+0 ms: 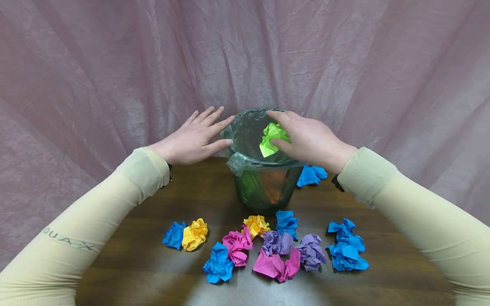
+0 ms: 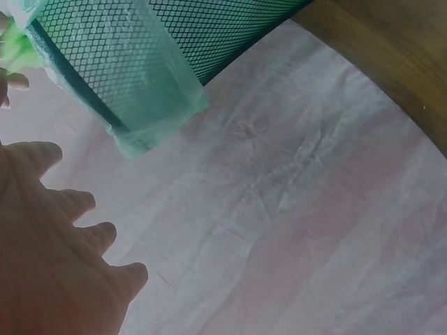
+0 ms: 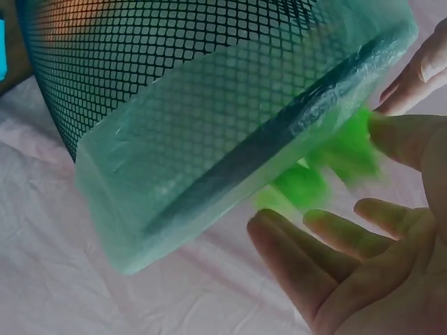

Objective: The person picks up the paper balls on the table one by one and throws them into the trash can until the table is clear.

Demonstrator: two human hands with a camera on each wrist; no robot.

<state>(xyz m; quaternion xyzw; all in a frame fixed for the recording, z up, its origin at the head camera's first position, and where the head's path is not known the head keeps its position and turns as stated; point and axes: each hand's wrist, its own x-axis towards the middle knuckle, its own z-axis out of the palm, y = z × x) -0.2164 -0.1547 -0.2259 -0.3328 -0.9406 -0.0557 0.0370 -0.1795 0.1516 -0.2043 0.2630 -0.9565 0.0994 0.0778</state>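
A crumpled bright green paper ball [image 1: 272, 137] is over the mouth of a dark mesh wastebasket [image 1: 245, 176] lined with a thin translucent bag [image 1: 238, 163]. My right hand [image 1: 311, 138] hovers above the basket's right rim, its thumb and fingers spread apart around the paper. In the right wrist view the green paper [image 3: 302, 185] is blurred beside the rim, and the fingers are loosely extended. On the other side, my left hand [image 1: 193, 138] has its fingers fanned out, with fingertips right at the left rim. Green and orange paper shows through the mesh.
In front of the basket, several crumpled papers lie on the brown wooden table [image 1: 153, 280]: blue [image 1: 218, 263], yellow [image 1: 195, 234], pink [image 1: 277, 265] and purple [image 1: 311, 252]. Another blue ball [image 1: 311, 175] sits right behind the basket's side. A pink curtain [image 1: 115, 63] hangs behind.
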